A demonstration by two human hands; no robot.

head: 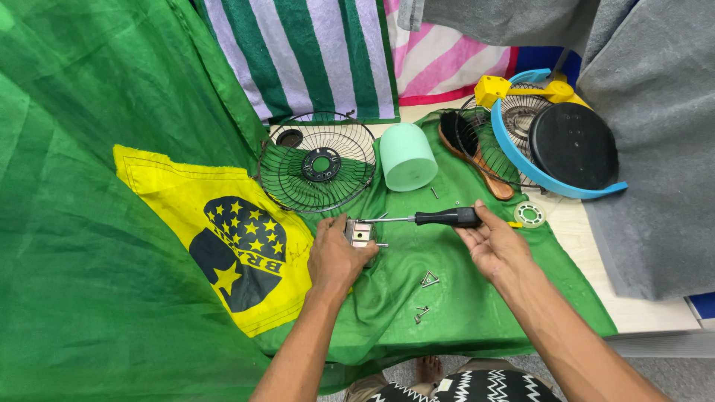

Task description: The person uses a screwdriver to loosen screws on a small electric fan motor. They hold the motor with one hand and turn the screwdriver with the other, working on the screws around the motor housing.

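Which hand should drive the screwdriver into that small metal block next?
Probably right: the right hand already grips the screwdriver handle, tip at the metal block, which the left hand steadies.

Metal block [361, 234] under left hand [337, 257]; screwdriver [436, 218] in right hand [493, 246], tip at block. Wire grille [316, 162] behind left-hand grip. Cup [407, 157] behind screwdriver shaft. Brush [469, 149] behind right-hand grip, tape roll [529, 214] just right of it. Loose screws [426, 294] before both grips, on cloth [447, 305].

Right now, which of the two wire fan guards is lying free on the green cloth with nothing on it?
The black wire guard left of the mint green cup. The other guard sits at the right inside a blue ring, partly under a black disc.
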